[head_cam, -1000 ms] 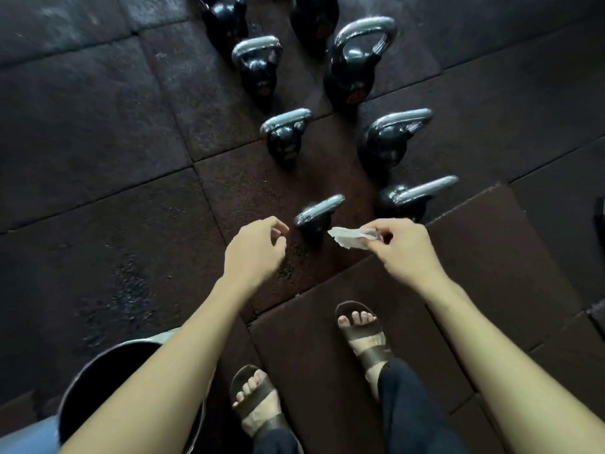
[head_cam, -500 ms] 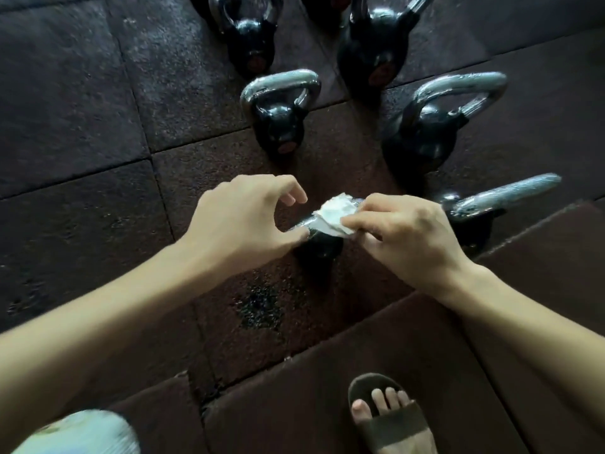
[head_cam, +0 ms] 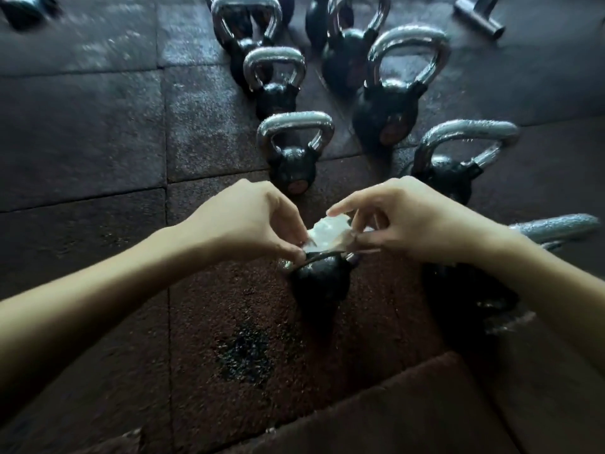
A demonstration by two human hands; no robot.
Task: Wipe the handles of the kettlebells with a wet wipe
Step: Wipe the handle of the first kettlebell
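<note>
A small black kettlebell [head_cam: 319,283] stands on the rubber floor right below my hands, its chrome handle mostly hidden. A white wet wipe [head_cam: 329,235] lies over that handle. My left hand [head_cam: 248,221] pinches the wipe's left end against the handle. My right hand [head_cam: 406,217] pinches the wipe's right end, index finger stretched over it. Two rows of black kettlebells with chrome handles run away from me: one [head_cam: 293,152] just behind the wipe, another [head_cam: 458,158] behind my right hand.
A further kettlebell handle [head_cam: 556,227] juts out to the right past my right wrist. More kettlebells [head_cam: 393,93] crowd the top centre, and a metal bar end [head_cam: 481,14] lies at top right. A raised brown mat [head_cam: 409,411] sits at bottom right.
The view has come closer to the kettlebells. My left hand has joined in and now pinches the wipe, which is spread wider over the nearest handle.
</note>
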